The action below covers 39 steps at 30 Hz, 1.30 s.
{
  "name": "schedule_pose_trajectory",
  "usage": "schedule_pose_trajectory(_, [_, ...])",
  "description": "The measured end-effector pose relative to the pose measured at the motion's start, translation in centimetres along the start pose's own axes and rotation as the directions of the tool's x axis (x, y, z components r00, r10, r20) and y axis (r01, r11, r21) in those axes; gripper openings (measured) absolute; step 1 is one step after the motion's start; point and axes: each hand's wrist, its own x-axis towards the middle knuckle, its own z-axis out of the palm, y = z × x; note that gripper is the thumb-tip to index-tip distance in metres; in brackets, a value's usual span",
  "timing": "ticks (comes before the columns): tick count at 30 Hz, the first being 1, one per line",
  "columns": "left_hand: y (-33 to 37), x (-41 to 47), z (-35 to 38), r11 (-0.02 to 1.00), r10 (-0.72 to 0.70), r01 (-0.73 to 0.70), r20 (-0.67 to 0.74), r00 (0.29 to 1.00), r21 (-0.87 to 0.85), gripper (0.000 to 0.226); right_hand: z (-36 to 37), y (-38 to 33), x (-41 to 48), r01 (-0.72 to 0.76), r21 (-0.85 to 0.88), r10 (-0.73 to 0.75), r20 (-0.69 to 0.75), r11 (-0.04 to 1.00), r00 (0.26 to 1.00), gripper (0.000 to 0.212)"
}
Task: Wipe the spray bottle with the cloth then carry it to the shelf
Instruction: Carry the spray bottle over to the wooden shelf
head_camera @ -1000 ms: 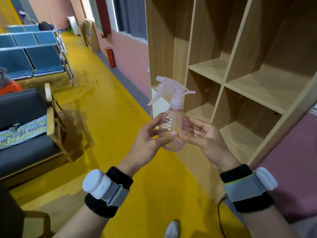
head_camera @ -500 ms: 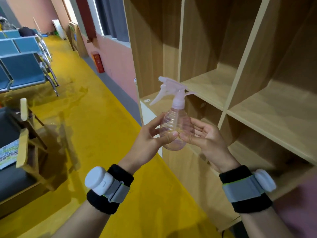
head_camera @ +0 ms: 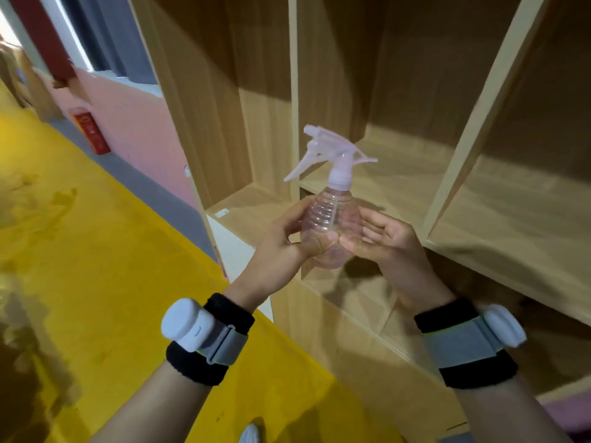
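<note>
Carry step, likely: your left hand (head_camera: 281, 251) and right hand (head_camera: 388, 244) grip clamped on the clear ribbed pink-topped plastic spray bottle (head_camera: 329, 219); next, stand it on the pale wooden shelf (head_camera: 403, 174).

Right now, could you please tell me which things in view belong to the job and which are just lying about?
Job: spray bottle, held between left hand and right hand; wooden shelf. No cloth in view.
Lying about: red wall box, yellow floor.
</note>
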Motion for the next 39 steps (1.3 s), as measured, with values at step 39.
schedule_pose_trajectory(39, [-7.7, 23.4, -0.1, 0.990, 0.075, 0.001, 0.545, 0.835, -0.139, 0.055, -2.1, 2.3, 12.4, -0.055, -0.134, -0.019, -0.494, 0.990, 0.869, 0.060])
